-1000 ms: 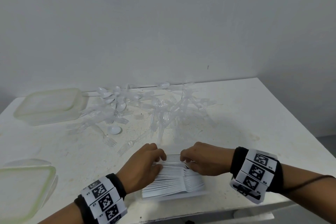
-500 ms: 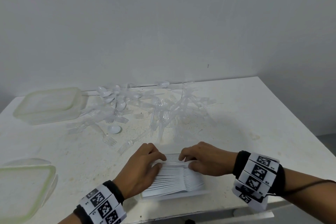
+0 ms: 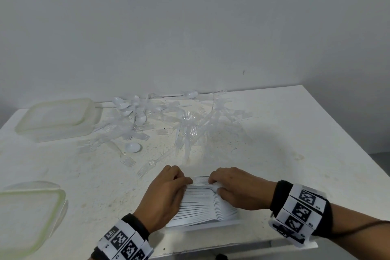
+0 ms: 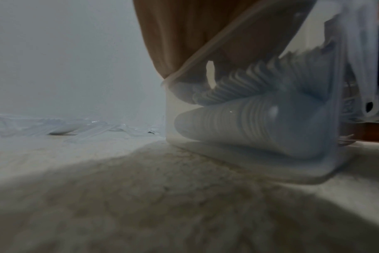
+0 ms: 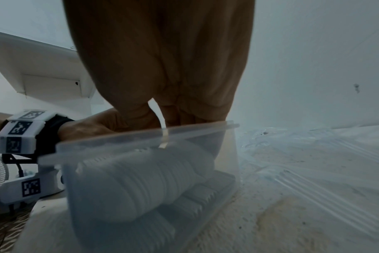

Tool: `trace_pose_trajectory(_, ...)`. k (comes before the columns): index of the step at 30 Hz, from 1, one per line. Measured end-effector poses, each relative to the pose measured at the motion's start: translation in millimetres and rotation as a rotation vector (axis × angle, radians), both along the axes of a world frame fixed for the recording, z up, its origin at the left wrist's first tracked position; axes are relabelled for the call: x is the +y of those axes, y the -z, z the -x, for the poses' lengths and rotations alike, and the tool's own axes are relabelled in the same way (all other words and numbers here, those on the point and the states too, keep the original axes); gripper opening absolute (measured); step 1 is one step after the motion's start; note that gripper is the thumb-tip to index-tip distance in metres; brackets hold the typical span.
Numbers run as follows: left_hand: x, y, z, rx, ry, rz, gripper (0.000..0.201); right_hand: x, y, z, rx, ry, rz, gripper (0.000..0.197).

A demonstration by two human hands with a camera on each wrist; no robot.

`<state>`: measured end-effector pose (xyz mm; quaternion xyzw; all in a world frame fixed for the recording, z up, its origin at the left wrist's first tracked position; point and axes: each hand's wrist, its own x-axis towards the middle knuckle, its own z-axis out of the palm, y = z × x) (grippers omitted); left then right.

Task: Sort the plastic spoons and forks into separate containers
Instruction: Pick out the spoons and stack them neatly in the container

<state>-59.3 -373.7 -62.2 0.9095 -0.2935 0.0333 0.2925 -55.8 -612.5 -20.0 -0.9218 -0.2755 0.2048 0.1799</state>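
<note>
A clear plastic container point(image 3: 211, 224) sits at the table's near edge, filled with a nested stack of white spoons point(image 3: 202, 202). My left hand point(image 3: 168, 192) curls its fingers over the handle end of the stack. On the bowl end, my right hand point(image 3: 238, 188) has its fingers curled down and its thumb against the bowls. Through the container wall point(image 4: 270, 164) the left wrist view shows the spoon stack point(image 4: 238, 123) under my fingertips point(image 4: 184, 89). From the right wrist I see the spoons point(image 5: 136, 184) under the rim point(image 5: 141, 137). Loose clear forks and white spoons point(image 3: 168, 120) lie piled further back.
A frosted lidded container point(image 3: 57, 118) stands at the far left. A green-rimmed container point(image 3: 27, 217) sits at the near left edge. One white spoon point(image 3: 132, 147) and some clear forks point(image 3: 147, 167) lie between the pile and my hands. The table edge runs just below the spoon container.
Both hands stay on the spoon stack. My right wrist has drifted slightly right and down; the fingers have shifted a little along the top spoons.
</note>
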Motion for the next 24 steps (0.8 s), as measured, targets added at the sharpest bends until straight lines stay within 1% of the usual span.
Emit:
trace_pose_trajectory(3, 0.2, 0.6, -0.1, -0.019, -0.003, 0.002, 0.022, 1.6, -1.6, -0.2, 0.022, 0.018, 0.007, 0.034)
trace_pose_trajectory(5, 0.2, 0.3, 0.3, -0.005, 0.000, 0.017, 0.022, 3.3, -3.5, -1.4, 0.055, 0.014, 0.049, 0.037)
trace_pose_trajectory(7, 0.3, -0.1, 0.6, 0.001, 0.007, 0.023, 0.024, 6.3, -5.9, -3.8, 0.073, -0.016, 0.111, 0.033)
trace_pose_trajectory(9, 0.3, -0.2, 0.6, 0.001, 0.010, 0.023, 0.025, 9.3, -9.4, -7.8, 0.104, -0.029, 0.119, 0.028)
trace_pose_trajectory(13, -0.2, -0.9, 0.6, -0.001, 0.004, 0.016, 0.026, 11.7, -15.2, -13.5, 0.163, -0.020, 0.122, 0.031)
trace_pose_trajectory(16, 0.0, -0.6, 0.7, -0.003, -0.002, 0.028, 0.027, 12.1, -13.3, -11.6, 0.122, -0.035, 0.140, 0.034)
trace_pose_trajectory(20, -0.2, 0.1, 0.6, 0.002, -0.008, 0.054, 0.027, 7.4, -10.0, -4.1, 0.062, 0.006, 0.065, 0.029)
trace_pose_trajectory(24, 0.5, 0.9, -0.2, 0.010, -0.007, 0.057, 0.026, 3.7, -8.1, -0.2, 0.034, 0.041, 0.034, 0.030)
